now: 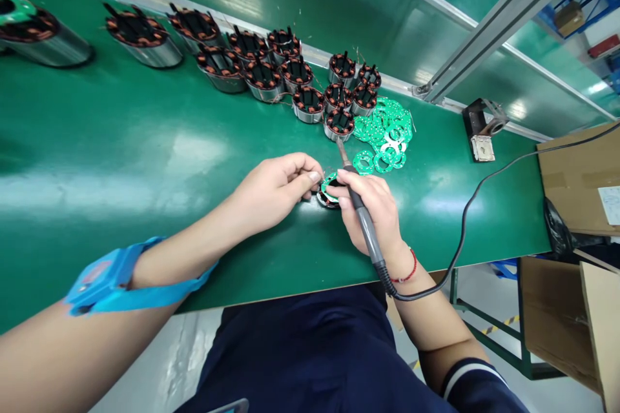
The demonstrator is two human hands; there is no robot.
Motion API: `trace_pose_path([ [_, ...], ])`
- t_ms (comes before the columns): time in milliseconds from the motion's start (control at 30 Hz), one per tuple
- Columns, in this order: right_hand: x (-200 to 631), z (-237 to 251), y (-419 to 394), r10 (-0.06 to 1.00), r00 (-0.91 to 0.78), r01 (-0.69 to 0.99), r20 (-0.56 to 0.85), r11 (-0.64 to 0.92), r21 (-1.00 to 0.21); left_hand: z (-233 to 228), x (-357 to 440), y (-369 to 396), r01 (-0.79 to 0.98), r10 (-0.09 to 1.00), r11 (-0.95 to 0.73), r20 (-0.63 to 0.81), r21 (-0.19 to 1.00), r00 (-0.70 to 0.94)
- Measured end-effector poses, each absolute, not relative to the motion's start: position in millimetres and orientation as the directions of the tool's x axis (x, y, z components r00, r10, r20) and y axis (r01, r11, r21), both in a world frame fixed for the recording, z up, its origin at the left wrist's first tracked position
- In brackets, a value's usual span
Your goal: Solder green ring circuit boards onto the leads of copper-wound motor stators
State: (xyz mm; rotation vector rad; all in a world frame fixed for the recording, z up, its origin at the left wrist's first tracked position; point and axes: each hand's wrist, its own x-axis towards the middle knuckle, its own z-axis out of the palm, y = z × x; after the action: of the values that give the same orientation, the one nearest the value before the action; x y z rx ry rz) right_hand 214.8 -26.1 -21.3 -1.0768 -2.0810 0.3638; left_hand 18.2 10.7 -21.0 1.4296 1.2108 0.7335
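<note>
I've got a green bench (pixel 145 161) in view w/ wound stators (pixel 271 71) in a loose row along the far edge, a heap of green ring boards (pixel 385 132) beside them, plus a small metal block (pixel 482 135) at right.

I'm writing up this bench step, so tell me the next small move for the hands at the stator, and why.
Probably tilt the soldering iron down so its tip reaches the green ring board. The right hand holds the iron with its tip pointing up and away, while the left hand fingers pinch the board on the stator.
</note>
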Motion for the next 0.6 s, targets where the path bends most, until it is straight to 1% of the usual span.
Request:
trace_pose_path([
  [67,217.0,-23.2,-27.6,0.824,-0.309,0.582,0.474,0.559,-0.591,-19.9,18.6,11.3,0.289,0.940,0.096,-0.183,0.952,0.289],
  [167,221.0,-29.7,-30.7,0.859,-0.168,0.567,0.484,0.486,-0.665,-19.4,18.5,12.2,0.283,0.935,0.147,-0.227,0.948,0.273],
  [233,223.6,-34.7,-32.8,0.849,-0.067,0.540,0.525,0.473,-0.696,-20.1,18.1,13.0,0.266,0.927,0.184,-0.257,0.946,0.273],
  [333,226.5,-39.2,-35.6,0.804,0.021,0.466,0.594,0.518,-0.717,-22.0,17.4,14.4,0.249,0.915,0.201,-0.273,0.947,0.298],
  [467,227.9,-37.4,-37.9,0.769,0.040,0.374,0.638,0.581,-0.723,-22.1,17.0,15.9,0.245,0.900,0.210,-0.285,0.946,0.330],
  [600,227.0,-34.2,-37.7,0.761,-0.008,0.417,0.648,0.592,-0.690,-19.1,17.1,16.8,0.249,0.893,0.219,-0.297,0.943,0.339],
])
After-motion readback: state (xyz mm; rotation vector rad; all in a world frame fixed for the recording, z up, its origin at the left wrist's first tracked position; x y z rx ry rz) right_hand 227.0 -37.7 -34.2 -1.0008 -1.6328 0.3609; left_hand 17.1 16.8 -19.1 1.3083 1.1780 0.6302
